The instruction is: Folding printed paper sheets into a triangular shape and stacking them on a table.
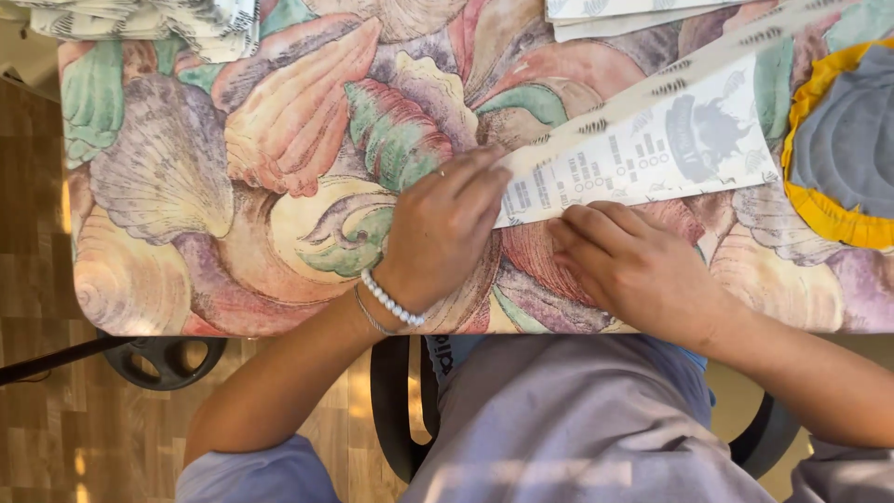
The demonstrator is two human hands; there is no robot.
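**Both hands pressing a folded printed sheet**

We see the white printed paper sheet (652,149), folded over, lying on the seashell-patterned tablecloth (233,168). Our left hand (442,233) lies flat on the sheet's near-left corner; our right hand (633,265) presses its lower edge, fingers flat. A yellow-rimmed grey cloth pad (847,140) sits right of the sheet.

Left hand (445,228): palm down, fingers stretched flat, beaded bracelet on wrist.
Right hand (633,270): palm down, fingers curled, forearm bare.

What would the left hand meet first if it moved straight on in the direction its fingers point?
The left hand points up and right, fingertips already on the printed white paper. Moving on, it would probably slide along that folded sheet first.
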